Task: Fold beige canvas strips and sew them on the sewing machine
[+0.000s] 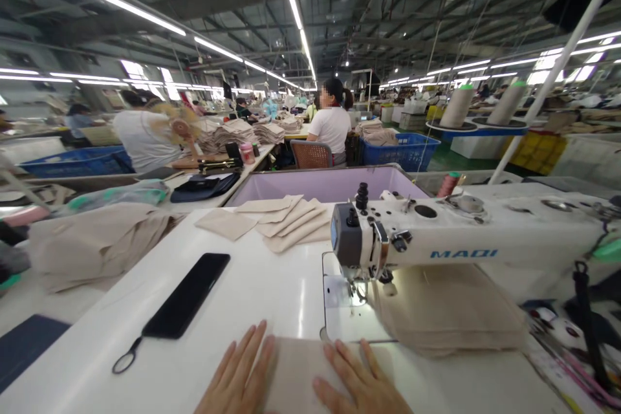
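A beige fabric piece (297,375) lies on the white sewing table at the near edge, its lower part cut off by the frame. My left hand (239,375) rests flat along its left side, fingers stretched out. On its right side my right hand (356,381) lies with fingers spread, partly over the cloth. Just beyond stands a white sewing machine (456,239), its needle area lit above a metal plate (339,304). Under the machine's arm sits a stack of beige fabric pieces (451,310).
A black phone (189,297) with a ring strap lies left on the table. Fanned beige pieces (286,217) lie at the back, before a lilac bin (320,184). More cloth (92,242) is heaped at left. Thread cones (457,107) stand behind the machine; co-workers (332,123) sit farther off.
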A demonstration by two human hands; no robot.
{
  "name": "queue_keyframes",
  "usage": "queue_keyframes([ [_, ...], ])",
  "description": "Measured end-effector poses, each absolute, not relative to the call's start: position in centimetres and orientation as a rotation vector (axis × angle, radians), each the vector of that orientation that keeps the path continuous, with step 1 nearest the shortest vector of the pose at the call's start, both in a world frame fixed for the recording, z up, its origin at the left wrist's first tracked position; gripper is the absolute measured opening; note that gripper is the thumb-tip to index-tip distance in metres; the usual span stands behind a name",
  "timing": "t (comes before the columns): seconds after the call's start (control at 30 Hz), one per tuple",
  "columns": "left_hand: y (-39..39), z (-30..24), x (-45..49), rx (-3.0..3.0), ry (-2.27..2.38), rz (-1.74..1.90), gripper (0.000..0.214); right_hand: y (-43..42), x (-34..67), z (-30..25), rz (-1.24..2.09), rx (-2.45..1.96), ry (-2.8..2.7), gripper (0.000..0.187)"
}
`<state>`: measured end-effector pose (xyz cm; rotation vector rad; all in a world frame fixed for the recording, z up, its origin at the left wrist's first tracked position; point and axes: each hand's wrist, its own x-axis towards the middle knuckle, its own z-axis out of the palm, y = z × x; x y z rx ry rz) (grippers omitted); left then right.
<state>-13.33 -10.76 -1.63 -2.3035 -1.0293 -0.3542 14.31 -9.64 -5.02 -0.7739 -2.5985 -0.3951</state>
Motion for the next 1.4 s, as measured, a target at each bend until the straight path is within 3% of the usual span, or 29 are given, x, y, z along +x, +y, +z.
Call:
queue_keyframes([
  [0.07,-11.6,-0.2,-11.7,-2.467,-0.946,-0.372,0.04,-10.0,14.6,-4.1,-0.231,-0.817,-2.67,0.052],
  [0.17,-12.3,1.0,-9.2,-2.676,-1.028,-0.314,0.026,-10.9,14.5,-2.4,0.073,-0.94,-2.743,0.06],
  [0.3,-10.2,1.6,-7.0,-2.725,-1.323,-0.156,0.038,-11.8,14.3,0.3,0.258,-1.115,-2.713,0.052],
  [0.47,-3.9,2.0,-4.6,-2.744,-1.286,-0.031,0.049,-10.4,15.3,2.0,0.224,-1.141,-2.71,0.032],
  [0.7,-1.9,2.7,-1.1,-2.888,-1.13,-0.025,0.019,-6.5,18.2,0.7,-0.033,-0.755,-2.834,0.026],
  [1.13,-1.1,1.2,0.6,-2.862,-1.286,-0.147,0.043,-5.9,19.1,-0.1,-0.172,-1.012,-2.666,0.029],
  [1.4,-0.6,0.8,0.5,-2.867,-1.296,-0.13,0.042,-5.9,19.1,-0.1,-0.21,-1.065,-2.655,0.031],
])
